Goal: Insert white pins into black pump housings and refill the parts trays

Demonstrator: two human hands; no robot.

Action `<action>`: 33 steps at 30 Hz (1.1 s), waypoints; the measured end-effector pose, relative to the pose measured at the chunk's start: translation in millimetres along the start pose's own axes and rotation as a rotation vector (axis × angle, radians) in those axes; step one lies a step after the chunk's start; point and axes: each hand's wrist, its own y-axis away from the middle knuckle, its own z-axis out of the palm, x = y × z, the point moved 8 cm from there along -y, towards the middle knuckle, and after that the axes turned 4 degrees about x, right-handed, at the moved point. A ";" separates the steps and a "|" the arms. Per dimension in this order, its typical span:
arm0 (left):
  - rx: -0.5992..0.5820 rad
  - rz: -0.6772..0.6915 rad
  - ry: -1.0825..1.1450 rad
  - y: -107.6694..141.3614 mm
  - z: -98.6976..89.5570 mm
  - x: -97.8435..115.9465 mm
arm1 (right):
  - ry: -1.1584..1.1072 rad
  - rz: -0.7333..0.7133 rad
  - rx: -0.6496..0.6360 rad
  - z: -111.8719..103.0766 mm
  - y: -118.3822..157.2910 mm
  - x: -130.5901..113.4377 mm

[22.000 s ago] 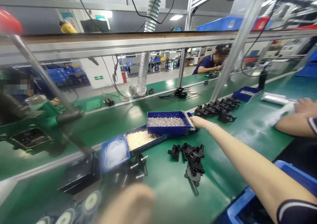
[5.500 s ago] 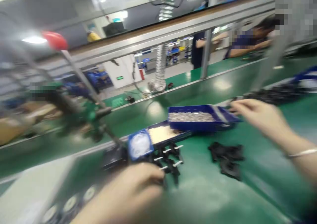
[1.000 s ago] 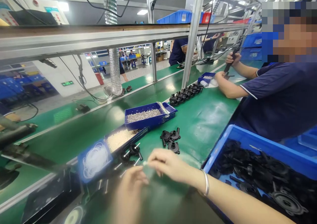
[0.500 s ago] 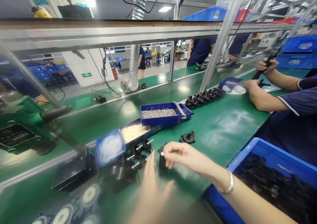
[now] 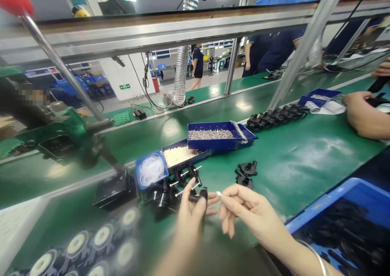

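My left hand (image 5: 191,215) is closed round a black plastic part (image 5: 203,194) above the green bench. Just to its right, my right hand (image 5: 243,207) pinches a small white piece (image 5: 218,194) between thumb and forefinger. Black parts with white pins (image 5: 175,184) stand left of my left hand. Two black housings (image 5: 247,168) lie beyond my right hand. Behind are a blue tray of white rings (image 5: 151,169), a tray of small cream pieces (image 5: 178,155) and a tray of metal pins (image 5: 210,134).
A blue crate of black parts (image 5: 344,227) is at the lower right. Round parts with cream centres (image 5: 77,243) stand at lower left, near a green press (image 5: 61,133). A row of black housings (image 5: 274,116) runs toward a co-worker's hands (image 5: 362,111) at right.
My left hand now holds a black part. My right hand is slightly apart from it with the small white piece. The view has shifted, and a second black housing shows beside the first.
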 end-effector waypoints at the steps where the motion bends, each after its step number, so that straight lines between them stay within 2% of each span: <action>1: -0.005 -0.062 0.117 0.7 2.7 -1.2 | -0.009 0.037 0.012 -2.6 -1.2 6.5; 4: -0.001 -0.198 0.311 1.4 6.1 -4.6 | 0.045 0.086 0.018 -4.3 -3.3 22.3; 8: -0.004 -0.296 0.451 -1.0 5.4 -12.5 | 0.161 0.092 0.020 -0.7 -3.3 30.9; 15: 0.058 -0.390 0.502 -1.2 3.4 -23.6 | 0.346 -0.001 0.045 -1.9 -1.5 26.4; 24: 0.062 -0.422 0.489 -0.3 4.5 -25.9 | 0.479 -0.114 0.041 3.1 3.8 9.0; 28: 0.105 -0.455 0.500 0.3 1.1 -31.1 | 0.513 -0.125 0.044 2.7 5.9 8.3; 33: 0.077 -0.390 0.481 2.0 0.0 -30.0 | 0.553 -0.146 0.040 1.9 5.1 12.5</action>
